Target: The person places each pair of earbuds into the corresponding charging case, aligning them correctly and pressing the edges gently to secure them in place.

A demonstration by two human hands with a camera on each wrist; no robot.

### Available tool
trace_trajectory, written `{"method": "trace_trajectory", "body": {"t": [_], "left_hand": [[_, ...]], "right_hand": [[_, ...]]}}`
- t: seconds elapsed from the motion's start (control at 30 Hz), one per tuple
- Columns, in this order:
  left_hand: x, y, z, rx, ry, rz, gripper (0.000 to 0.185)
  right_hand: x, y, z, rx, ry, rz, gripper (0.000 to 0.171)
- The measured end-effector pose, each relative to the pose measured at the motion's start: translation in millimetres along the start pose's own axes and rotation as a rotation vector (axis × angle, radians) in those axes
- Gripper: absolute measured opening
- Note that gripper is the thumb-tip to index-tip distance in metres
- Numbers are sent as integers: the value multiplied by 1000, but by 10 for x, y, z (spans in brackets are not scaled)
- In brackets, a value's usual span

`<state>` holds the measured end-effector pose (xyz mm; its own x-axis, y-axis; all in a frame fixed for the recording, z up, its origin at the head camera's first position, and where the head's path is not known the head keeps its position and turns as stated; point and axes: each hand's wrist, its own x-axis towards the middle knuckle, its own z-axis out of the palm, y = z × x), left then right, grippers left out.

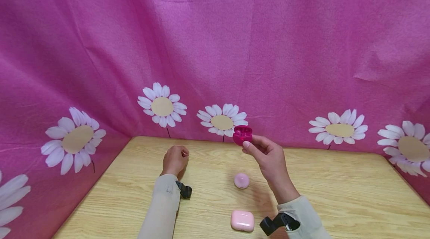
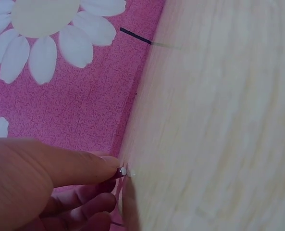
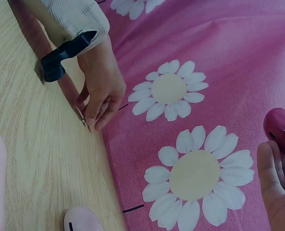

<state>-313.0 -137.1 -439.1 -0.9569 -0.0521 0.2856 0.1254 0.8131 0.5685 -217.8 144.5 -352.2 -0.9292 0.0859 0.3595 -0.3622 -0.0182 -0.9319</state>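
Here the right hand (image 1: 268, 157) pinches the glossy magenta earbud case (image 1: 242, 134), open, above the wooden table (image 1: 336, 186); the left hand (image 1: 174, 160), at nine o'clock of it, pinches something tiny, unidentifiable.

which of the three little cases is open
The dark magenta glossy case held up in the right hand, its lid flipped open. The pale pink round case and the pale pink rectangular case lie closed on the wooden table.

Magenta case (image 1: 242, 134); two pale pink cases (image 1: 242, 220); pink cloth (image 1: 215, 44) with white daisies; light wood-grain table (image 1: 336, 194)
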Motion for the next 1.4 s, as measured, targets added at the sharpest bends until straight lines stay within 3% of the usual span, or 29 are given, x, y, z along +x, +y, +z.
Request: {"method": "trace_trajectory", "body": {"t": [0.37,0.6,1.0,1.4], "left_hand": [[16,3,-1,5,4,43,11],[17,60,-38,-37,-39,54,9],[28,335,-213,-190,-73,29,5],[34,612,-404,-263,-4,109,12]], "right_hand": [[2,2,4,10,2,-2,32],[-11,14,13,19,5,-6,31],[-1,3,1,30,-10,-13,31],[11,9,-18,2,-8,13,33]]}}
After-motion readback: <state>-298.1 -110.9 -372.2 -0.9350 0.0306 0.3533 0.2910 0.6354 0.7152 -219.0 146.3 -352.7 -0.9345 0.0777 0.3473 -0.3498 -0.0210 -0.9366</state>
